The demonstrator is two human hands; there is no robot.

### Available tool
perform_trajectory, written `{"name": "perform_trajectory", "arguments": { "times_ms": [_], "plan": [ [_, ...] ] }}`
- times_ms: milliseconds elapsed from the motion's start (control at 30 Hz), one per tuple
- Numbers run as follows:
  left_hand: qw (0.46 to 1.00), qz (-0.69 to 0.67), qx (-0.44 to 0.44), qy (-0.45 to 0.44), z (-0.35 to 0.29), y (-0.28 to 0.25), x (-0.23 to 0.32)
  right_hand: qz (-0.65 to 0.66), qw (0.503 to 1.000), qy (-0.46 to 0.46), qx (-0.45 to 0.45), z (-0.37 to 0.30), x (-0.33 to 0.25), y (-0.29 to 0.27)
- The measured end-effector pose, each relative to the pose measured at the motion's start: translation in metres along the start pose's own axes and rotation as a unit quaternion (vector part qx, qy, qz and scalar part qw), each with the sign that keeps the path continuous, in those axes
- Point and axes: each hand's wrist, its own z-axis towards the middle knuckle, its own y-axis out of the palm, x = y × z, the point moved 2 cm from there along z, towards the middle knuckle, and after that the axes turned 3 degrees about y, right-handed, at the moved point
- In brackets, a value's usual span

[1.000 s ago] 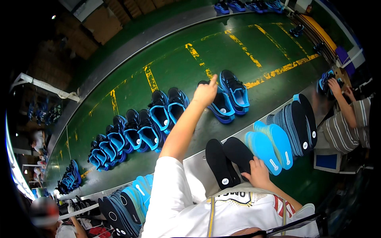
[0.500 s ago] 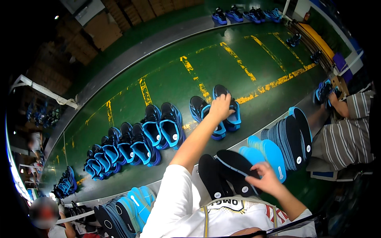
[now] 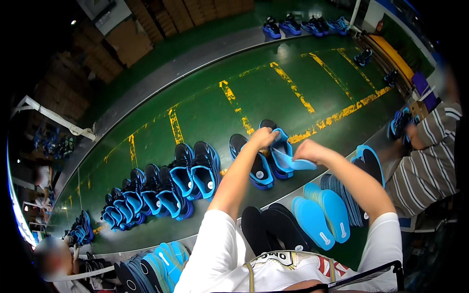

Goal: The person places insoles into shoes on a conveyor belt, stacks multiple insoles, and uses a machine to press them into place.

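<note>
A black-and-blue sneaker (image 3: pixel 282 174) stands on the green belt in front of me. My left hand (image 3: pixel 264 138) is closed on it near the tongue and collar. Pinched in my right hand (image 3: pixel 311 152) is an insole (image 3: pixel 302 165), its light-blue underside showing and bent, its narrow front reaching into that sneaker's opening. The other sneaker (image 3: pixel 239 142) of the pair stands just left, partly behind my left forearm; an insole with a round white label lies in it. Below my hands lie black insoles (image 3: pixel 288 225) and light-blue insoles (image 3: pixel 312 222).
Further left on the belt, more sneakers (image 3: pixel 205 163) stand in a row. Insole stacks (image 3: pixel 168 256) lie at the near edge. On the right, a person in a striped shirt (image 3: pixel 425 171) handles another shoe. Several sneakers (image 3: pixel 290 24) line the far ledge, with cardboard boxes (image 3: pixel 129 41) beyond.
My right hand has moved from the black insoles up to the sneaker, now with an insole in it. My left hand has stayed on the sneaker, which sits slightly lower in view.
</note>
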Motion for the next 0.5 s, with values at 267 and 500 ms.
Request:
{"name": "perform_trajectory", "arguments": {
  "times_ms": [267,500],
  "plan": [
    [0.997,-0.011,-0.006,0.081,0.006,0.011,-0.011,-0.346,0.915,-0.096,0.185,0.022,0.000,0.055],
    [1.000,-0.019,0.003,0.014,-0.003,0.009,0.002,-0.449,0.852,-0.104,0.248,-0.011,-0.005,0.047]
  ]
}}
